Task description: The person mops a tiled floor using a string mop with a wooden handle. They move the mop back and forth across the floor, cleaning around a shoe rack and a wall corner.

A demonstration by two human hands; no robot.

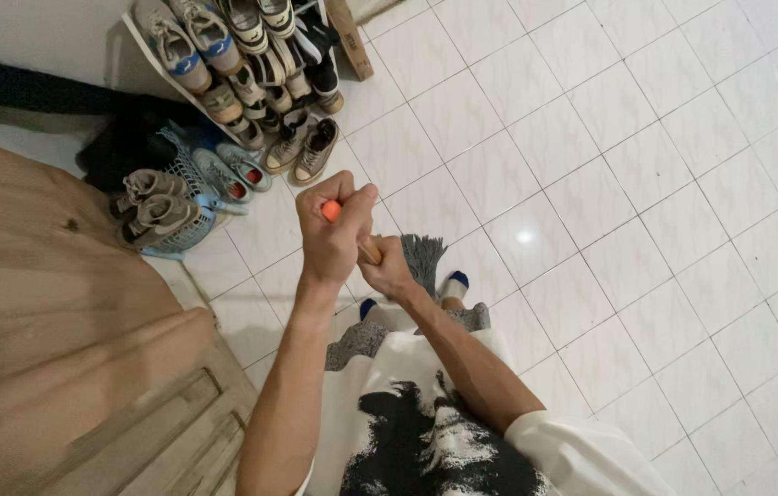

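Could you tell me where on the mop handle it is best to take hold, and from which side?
Grip the wooden mop handle near its orange-capped top, one hand stacked over the other, as the left hand and right hand do. Wrap it from the sides: it stands nearly upright over the grey mop head.

mop (pixel 421 257) — upright, grey strands on tile

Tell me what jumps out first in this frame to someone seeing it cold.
Centre frame, the left hand and right hand grip a wooden mop handle with an orange tip, its grey mop head on the white tiled floor. Upper left, a shoe rack crowded with sneakers; a wooden door lower left.
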